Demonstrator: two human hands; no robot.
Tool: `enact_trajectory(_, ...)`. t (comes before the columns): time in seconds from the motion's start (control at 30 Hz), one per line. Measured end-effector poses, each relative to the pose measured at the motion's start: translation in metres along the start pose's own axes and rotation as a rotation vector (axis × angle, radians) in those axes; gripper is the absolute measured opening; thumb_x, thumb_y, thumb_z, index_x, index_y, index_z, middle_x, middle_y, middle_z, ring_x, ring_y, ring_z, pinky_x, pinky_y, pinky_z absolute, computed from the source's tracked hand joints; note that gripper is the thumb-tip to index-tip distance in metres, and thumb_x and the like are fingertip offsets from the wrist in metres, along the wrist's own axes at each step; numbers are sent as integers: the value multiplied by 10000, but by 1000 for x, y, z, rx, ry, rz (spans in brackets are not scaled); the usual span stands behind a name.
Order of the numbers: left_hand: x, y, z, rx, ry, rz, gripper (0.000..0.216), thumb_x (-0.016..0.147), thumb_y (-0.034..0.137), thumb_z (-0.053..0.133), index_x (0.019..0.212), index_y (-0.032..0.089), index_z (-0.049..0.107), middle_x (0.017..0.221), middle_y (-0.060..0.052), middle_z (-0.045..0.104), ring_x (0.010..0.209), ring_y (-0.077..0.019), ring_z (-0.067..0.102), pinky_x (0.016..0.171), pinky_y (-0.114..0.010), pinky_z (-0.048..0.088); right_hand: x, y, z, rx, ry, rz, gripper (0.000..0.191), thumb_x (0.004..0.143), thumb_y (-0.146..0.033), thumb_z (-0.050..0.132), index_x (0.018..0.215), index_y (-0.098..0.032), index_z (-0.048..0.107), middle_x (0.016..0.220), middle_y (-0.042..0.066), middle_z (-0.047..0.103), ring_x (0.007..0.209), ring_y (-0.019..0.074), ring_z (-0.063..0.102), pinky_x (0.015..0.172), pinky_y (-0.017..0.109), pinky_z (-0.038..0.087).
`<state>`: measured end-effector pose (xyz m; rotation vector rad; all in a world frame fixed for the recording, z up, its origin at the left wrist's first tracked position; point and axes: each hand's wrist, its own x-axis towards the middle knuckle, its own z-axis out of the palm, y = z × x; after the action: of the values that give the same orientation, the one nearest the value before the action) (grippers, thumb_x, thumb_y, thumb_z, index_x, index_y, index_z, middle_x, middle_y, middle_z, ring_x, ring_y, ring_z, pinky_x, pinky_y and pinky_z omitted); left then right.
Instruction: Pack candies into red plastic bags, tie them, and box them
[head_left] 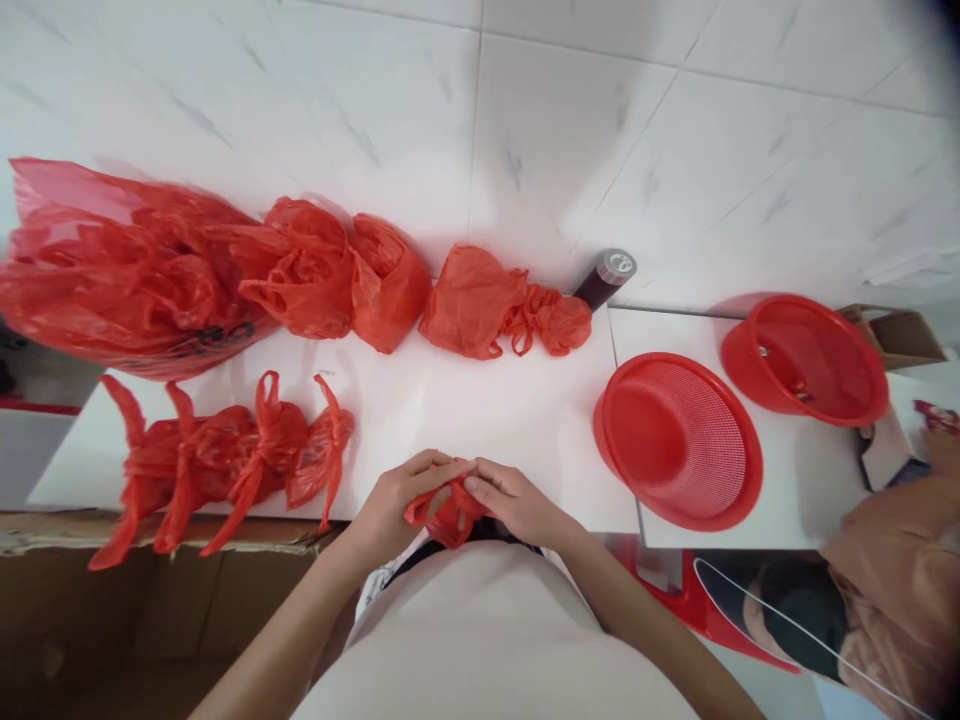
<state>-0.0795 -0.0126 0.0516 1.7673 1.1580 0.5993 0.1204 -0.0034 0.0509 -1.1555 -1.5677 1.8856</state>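
Observation:
A small red plastic bag [452, 522] is held close to my body at the table's front edge. My left hand [409, 492] grips its left side, fingers curled over the top. From the other side my right hand [517, 500] closes on it, thumb and fingers bunching the plastic. What is inside this bag cannot be seen. To the left, several knotted red bags [274, 440] lie in a row along the front edge, their tied handles sticking out.
Along the wall stand a large red bag heap [135, 270], filled red bags [390, 285] and a dark bottle [606, 275]. A red mesh basket [679, 440] and a red basin [810, 360] are at right. A co-worker's arm [900, 500] shows there. Below left is a cardboard box [172, 610].

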Motion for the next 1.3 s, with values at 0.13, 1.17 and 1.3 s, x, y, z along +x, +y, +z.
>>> enact_trajectory(0.13, -14, -14, -11, -20, -82, -135, 353, 946, 322, 444, 1249, 309, 625, 1225, -34, 677, 1114, -216, 625, 972, -339, 472, -7, 15, -18, -121, 193, 24, 366, 951, -494, 403, 717, -215, 443, 675, -47, 534, 653, 114, 524, 646, 239, 431)
enact_trajectory(1.17, 48, -156, 71, 498, -97, -218, 406, 834, 116, 501, 1169, 288, 652, 1109, -52, 676, 1000, -231, 615, 899, -354, 456, 56, 154, -48, -874, 323, 429, 164, 896, -273, 468, 1040, -249, 543, 893, 28, 683, 833, 201, 619, 653, 268, 351)
enact_trajectory(1.3, 50, -171, 62, 486, -69, -349, 338, 906, 202, 419, 1119, 270, 672, 1017, -56, 685, 911, -218, 646, 805, -315, 474, 59, 164, -72, -809, 352, 496, 104, 892, -295, 460, 883, -250, 553, 863, 1, 666, 798, 176, 596, 597, 242, 314)
